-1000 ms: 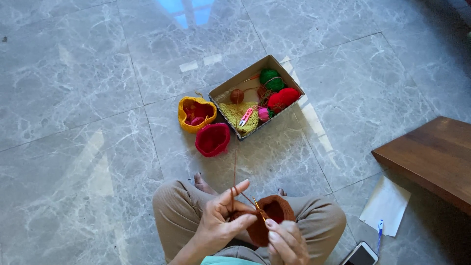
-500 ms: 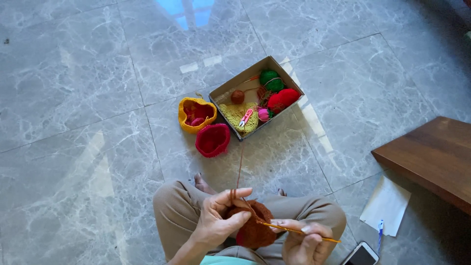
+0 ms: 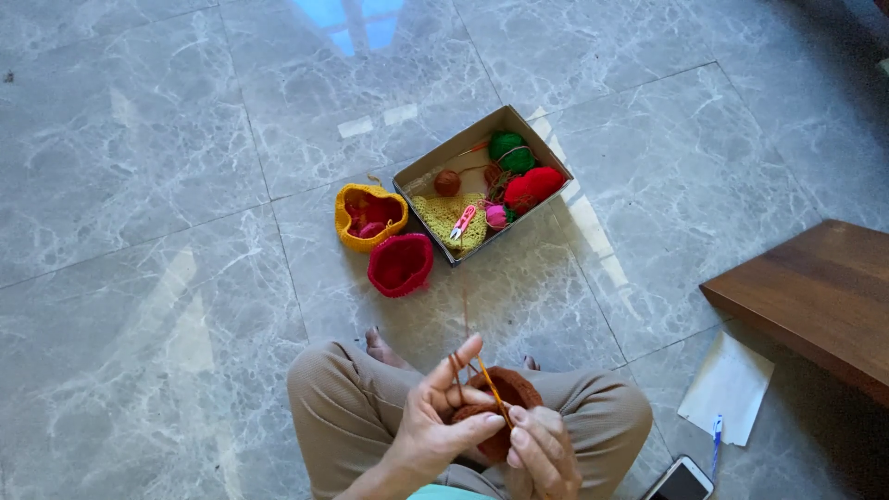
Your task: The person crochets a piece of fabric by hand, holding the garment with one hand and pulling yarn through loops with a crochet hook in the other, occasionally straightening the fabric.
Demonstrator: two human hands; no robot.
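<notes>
I sit cross-legged on the floor. My left hand [image 3: 440, 417] grips a brown crocheted piece [image 3: 507, 393] in my lap, with brown yarn looped over its raised forefinger. My right hand [image 3: 540, 449] holds a thin crochet hook [image 3: 491, 389] whose tip points up into the work. A strand of brown yarn [image 3: 465, 310] runs up from my fingers toward a cardboard box [image 3: 482, 132].
The box holds green [image 3: 510, 150], red [image 3: 534, 186] and brown yarn balls, a yellow knit and small snips. A yellow crocheted basket [image 3: 369, 217] and a red one [image 3: 400, 264] sit left of it. A wooden board [image 3: 820, 296], paper, a pen and a phone [image 3: 681, 481] lie at right.
My right hand, which had pulled the hook out to the right half a second ago, has come back against the left hand and the brown piece.
</notes>
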